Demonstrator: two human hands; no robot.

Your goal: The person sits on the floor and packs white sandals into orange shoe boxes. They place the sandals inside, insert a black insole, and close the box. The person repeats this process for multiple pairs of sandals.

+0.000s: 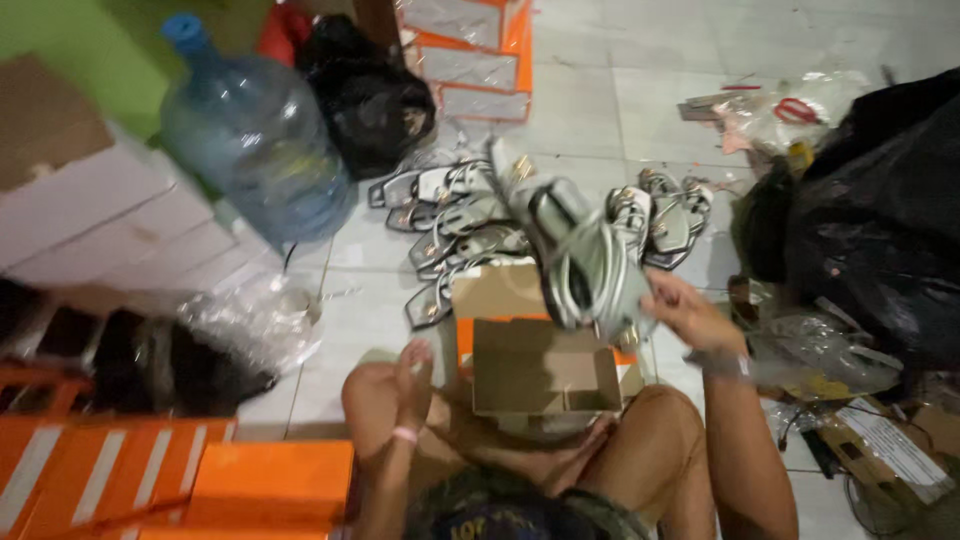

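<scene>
we see our right hand [690, 315] clasping a grey sandal [580, 255] above the open cardboard box [540, 370] between our knees. our left hand [412, 375], empty and loose, rests on our knee. held by its edge, the sandal could slip onto the floor.

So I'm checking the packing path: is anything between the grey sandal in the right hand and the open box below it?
Nothing visible. The right hand holds the grey sandal just above the open cardboard box, whose inside looks bare. The left hand rests at the box's left side, outside the opening.
</scene>
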